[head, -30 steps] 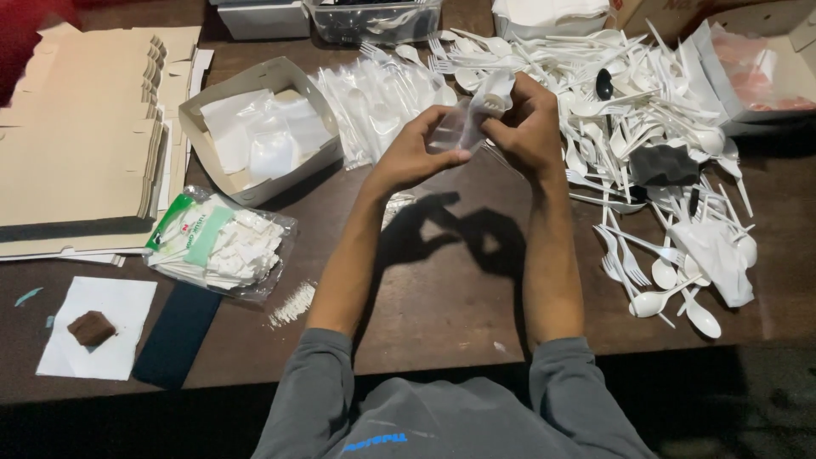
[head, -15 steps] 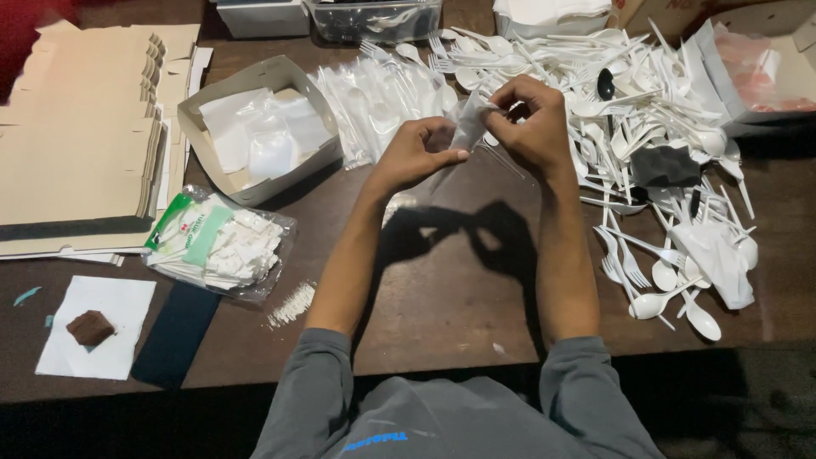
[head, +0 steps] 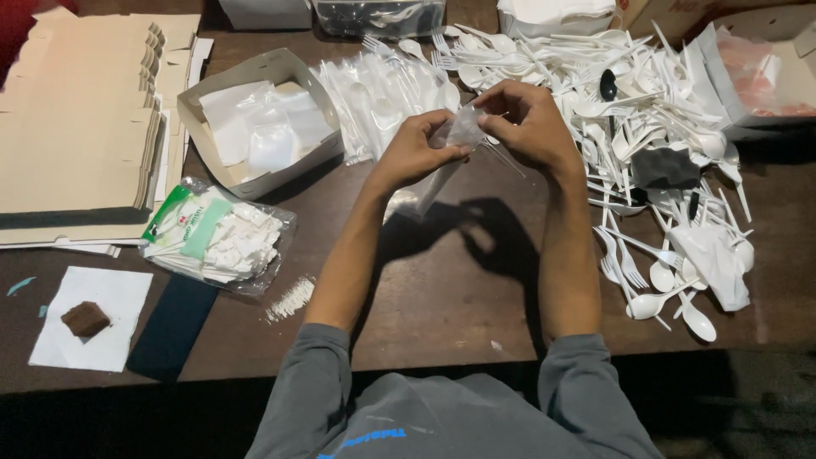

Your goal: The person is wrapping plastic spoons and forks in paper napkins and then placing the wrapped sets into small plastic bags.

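Observation:
My left hand (head: 416,151) and my right hand (head: 525,126) are raised together over the brown table (head: 442,280). Both pinch a small clear plastic sleeve (head: 463,134) between their fingertips. Thin white plastic cutlery sticks out of the sleeve toward the right and down. Right behind my hands lies a stack of clear packed cutlery sleeves (head: 382,93). A big loose heap of white plastic spoons and forks (head: 646,153) spreads out to the right of my right hand.
An open cardboard box (head: 255,119) with clear bags stands at the left. Flat cardboard blanks (head: 76,127) are stacked far left. A bag of white tissues (head: 217,238), a white paper with a brown block (head: 85,319) and a dark flat object (head: 174,327) lie near the front left.
My hands have shifted slightly lower and left while working the clear sleeve between the fingers. The sleeve now hangs down from my left fingertips.

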